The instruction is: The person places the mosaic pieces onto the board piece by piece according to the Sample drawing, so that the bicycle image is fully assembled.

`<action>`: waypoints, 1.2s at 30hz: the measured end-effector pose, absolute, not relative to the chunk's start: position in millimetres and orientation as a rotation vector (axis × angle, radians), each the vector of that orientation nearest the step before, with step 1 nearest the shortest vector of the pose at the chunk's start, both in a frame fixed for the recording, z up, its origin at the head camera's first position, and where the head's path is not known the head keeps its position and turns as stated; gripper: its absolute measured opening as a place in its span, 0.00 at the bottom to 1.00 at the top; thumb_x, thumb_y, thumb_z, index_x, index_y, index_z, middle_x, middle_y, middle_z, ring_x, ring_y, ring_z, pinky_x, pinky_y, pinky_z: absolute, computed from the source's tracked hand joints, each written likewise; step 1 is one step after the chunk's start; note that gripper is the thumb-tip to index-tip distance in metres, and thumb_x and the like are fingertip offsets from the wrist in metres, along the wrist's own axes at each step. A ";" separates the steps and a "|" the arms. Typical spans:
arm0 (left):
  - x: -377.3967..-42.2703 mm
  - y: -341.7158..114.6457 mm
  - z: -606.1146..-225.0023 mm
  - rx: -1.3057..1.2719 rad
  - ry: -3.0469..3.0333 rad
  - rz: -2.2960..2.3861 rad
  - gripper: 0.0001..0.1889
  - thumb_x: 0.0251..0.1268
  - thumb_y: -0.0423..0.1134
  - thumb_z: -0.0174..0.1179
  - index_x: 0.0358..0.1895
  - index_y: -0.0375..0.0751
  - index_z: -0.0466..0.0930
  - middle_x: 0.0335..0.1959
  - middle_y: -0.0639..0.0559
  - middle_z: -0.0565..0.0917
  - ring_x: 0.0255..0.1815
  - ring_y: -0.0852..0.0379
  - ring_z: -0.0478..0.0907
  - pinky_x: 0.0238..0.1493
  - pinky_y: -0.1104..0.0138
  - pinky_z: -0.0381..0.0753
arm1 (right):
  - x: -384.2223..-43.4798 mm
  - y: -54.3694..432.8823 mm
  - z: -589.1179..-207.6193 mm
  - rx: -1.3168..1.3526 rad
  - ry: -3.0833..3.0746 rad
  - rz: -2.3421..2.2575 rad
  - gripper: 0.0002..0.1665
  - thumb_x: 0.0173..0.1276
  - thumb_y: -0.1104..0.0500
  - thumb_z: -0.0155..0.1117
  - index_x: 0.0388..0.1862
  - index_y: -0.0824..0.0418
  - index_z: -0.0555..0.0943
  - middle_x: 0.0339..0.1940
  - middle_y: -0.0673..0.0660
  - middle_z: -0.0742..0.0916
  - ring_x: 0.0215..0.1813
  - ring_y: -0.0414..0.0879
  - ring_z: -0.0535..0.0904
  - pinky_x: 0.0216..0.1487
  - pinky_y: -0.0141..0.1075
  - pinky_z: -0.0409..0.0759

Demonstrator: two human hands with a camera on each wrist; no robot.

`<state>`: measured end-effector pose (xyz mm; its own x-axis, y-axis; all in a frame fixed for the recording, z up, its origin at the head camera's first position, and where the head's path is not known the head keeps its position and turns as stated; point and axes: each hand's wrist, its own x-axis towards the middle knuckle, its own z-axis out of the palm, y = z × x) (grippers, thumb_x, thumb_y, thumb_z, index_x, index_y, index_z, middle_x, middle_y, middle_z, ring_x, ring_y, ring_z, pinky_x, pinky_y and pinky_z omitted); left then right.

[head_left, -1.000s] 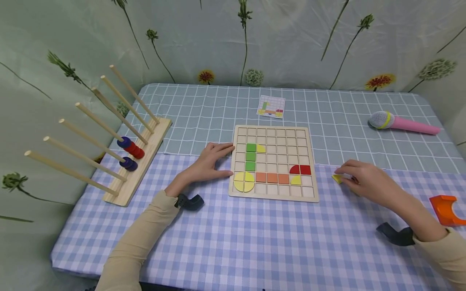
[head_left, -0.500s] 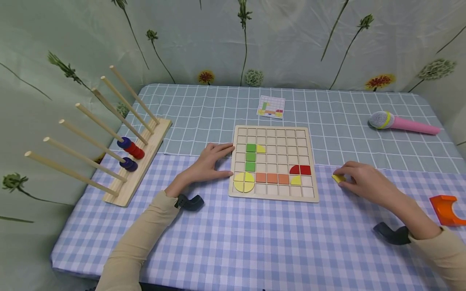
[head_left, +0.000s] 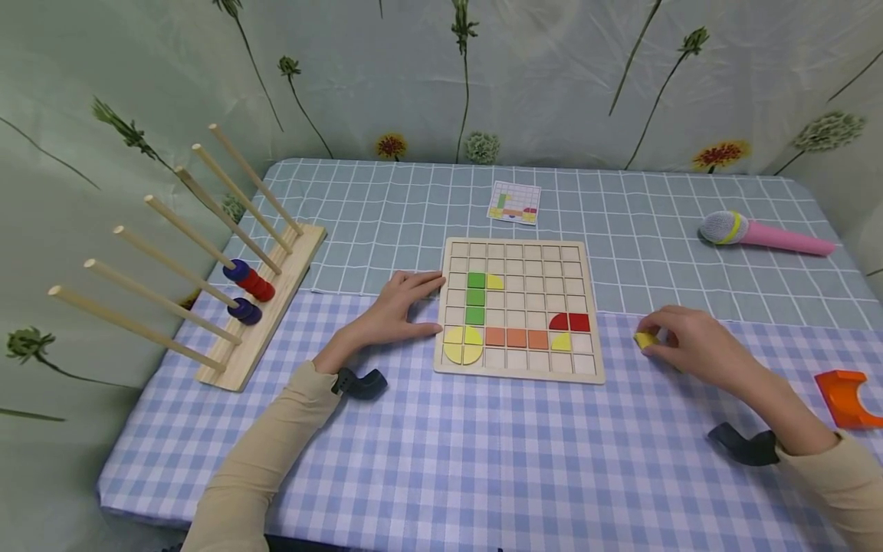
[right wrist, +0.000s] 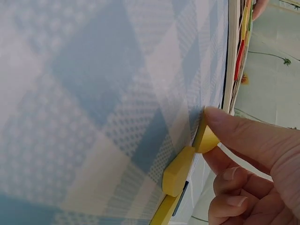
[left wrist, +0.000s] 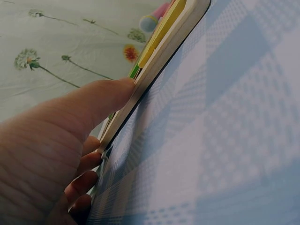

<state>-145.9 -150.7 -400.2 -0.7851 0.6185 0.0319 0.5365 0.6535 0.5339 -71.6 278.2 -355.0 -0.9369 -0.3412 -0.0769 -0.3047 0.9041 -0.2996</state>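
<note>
A wooden grid board lies flat, with green, orange, red and yellow blocks set in its squares. My left hand rests against the board's left edge, fingers extended and thumb at the lower side. In the left wrist view the thumb touches the wooden rim. To the right of the board, my right hand pinches a yellow quarter-circle block between thumb and fingers, close over the tablecloth. Beside it in the right wrist view lies another yellow block, partly in front of a further yellow piece.
Behind the board lies a pattern card. A wooden peg stand with red and blue rings stands at the left. At the right are a pink toy microphone and an orange curved block.
My right hand has closed its fingertips on the yellow block and tipped it, shifting slightly. The left hand stays at the board's edge.
</note>
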 end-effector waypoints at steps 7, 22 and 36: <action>-145.6 -150.9 -399.4 0.954 2.717 0.802 0.41 0.54 0.52 0.65 0.72 0.47 0.59 0.73 0.49 0.61 0.62 0.48 0.59 0.59 0.51 0.59 | -70.9 279.2 -350.6 -0.452 2.891 -0.517 0.06 0.54 0.63 0.69 0.32 0.58 0.83 0.24 0.49 0.80 0.26 0.38 0.67 0.24 0.28 0.65; -146.1 -151.5 -400.6 0.965 2.720 0.789 0.41 0.55 0.52 0.64 0.72 0.47 0.58 0.73 0.49 0.60 0.62 0.48 0.59 0.59 0.51 0.59 | -68.9 267.7 -346.7 -0.536 2.946 -0.632 0.08 0.55 0.65 0.68 0.35 0.61 0.84 0.24 0.50 0.81 0.22 0.33 0.63 0.22 0.27 0.63; -147.0 -151.9 -403.6 0.996 2.736 0.813 0.40 0.56 0.55 0.62 0.71 0.45 0.59 0.72 0.47 0.62 0.60 0.48 0.60 0.57 0.52 0.60 | -72.9 241.9 -354.2 -0.501 2.897 -0.794 0.07 0.54 0.66 0.69 0.34 0.61 0.85 0.25 0.51 0.83 0.23 0.34 0.65 0.24 0.27 0.64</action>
<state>-147.0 -151.9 -403.6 -0.7766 0.6261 0.0696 0.5625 0.6394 0.5243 -72.9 241.9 -354.2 -0.9415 -0.3370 -0.0058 -0.2870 0.8105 -0.5105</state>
